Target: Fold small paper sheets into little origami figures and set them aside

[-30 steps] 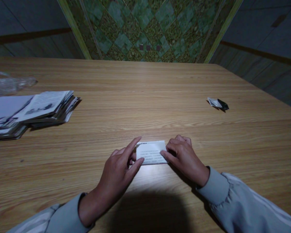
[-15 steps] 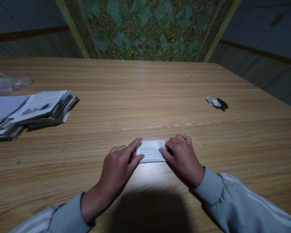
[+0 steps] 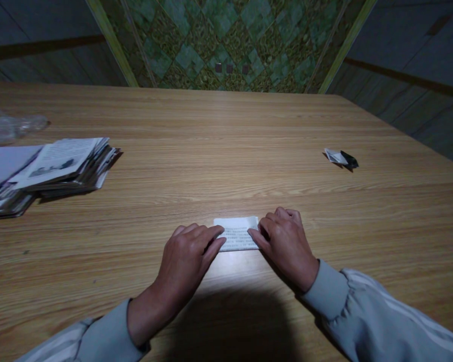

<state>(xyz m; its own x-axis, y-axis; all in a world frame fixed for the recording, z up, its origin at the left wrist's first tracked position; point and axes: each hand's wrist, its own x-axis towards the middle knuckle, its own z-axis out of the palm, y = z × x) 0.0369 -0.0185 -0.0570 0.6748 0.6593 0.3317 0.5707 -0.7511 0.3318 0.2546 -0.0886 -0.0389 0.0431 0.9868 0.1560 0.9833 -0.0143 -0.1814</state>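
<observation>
Both hands are low on the worktop (image 3: 226, 151), close to the person's body, with a small folded paper (image 3: 237, 234) between them. Left hand (image 3: 184, 251) lies nearly flat, and its fingers are stretched out and press on the left end of the paper. Right hand (image 3: 287, 241) is curled, with the thumb on the right end of the paper. I cannot tell if it pinches that end or only pushes down on it. The two hands are a little apart, and only the middle of the paper shows between them.

The paper is white with small print on it. It lies flat on the worktop and looks folded down to a small block, so some folding seems to be done. It is not a finished shape like the little folded piece (image 3: 342, 158), black and white, that sits alone far off to the right. That one looks done.

On the left, well away from the hands, is a stack of printed pages (image 3: 56, 166). It is thick, so many pages look unused. Behind it lies some clear plastic (image 3: 7, 128). A dark shadow falls on the worktop between the grey sleeves.
</observation>
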